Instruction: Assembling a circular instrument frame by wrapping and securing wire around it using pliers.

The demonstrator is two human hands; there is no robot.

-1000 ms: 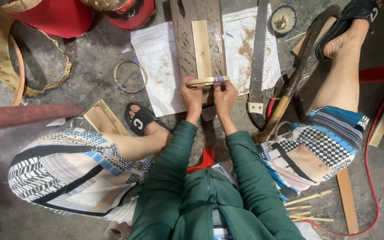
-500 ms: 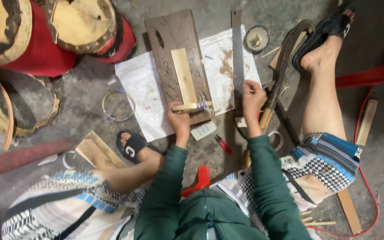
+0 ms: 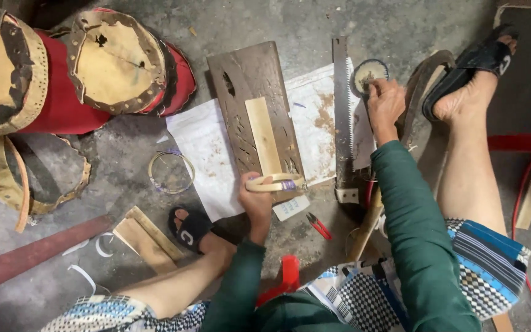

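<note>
Hands first: we record the left hand (image 3: 257, 204) closed around a flattened loop of pale cane strip (image 3: 273, 182), bound at one end with a purplish wrap, which it holds against the near edge of a dark wooden board (image 3: 241, 80) lying on the concrete floor. On that board we note a light wooden slat (image 3: 263, 135) running lengthwise, its near end just above the loop. Beneath the board lie sheets of white paper (image 3: 204, 150) dusted with brown shavings. We list the right hand (image 3: 385, 104) stretched out well away from the left, fingers curled down onto a small round tin (image 3: 369, 72) with a pale paste inside (we cannot tell whether they pinch anything or merely touch the rim). Between the two hands we enter a handsaw (image 3: 341, 117), blade laid along the right side of the paper, teeth towards the right hand. Near the left wrist we find a small pair of red-handled cutters (image 3: 319, 226) and a white card (image 3: 291, 208) just under the loop. Left of the paper we count a thin wire ring (image 3: 171, 173); farther left, two red drums (image 3: 118, 61) with tan skin heads lying on their sides, and a loose tan leather band (image 3: 7, 178). Both of our feet wear black sandals (image 3: 190, 227), one by the left forearm, the other up beside the tin.
</note>
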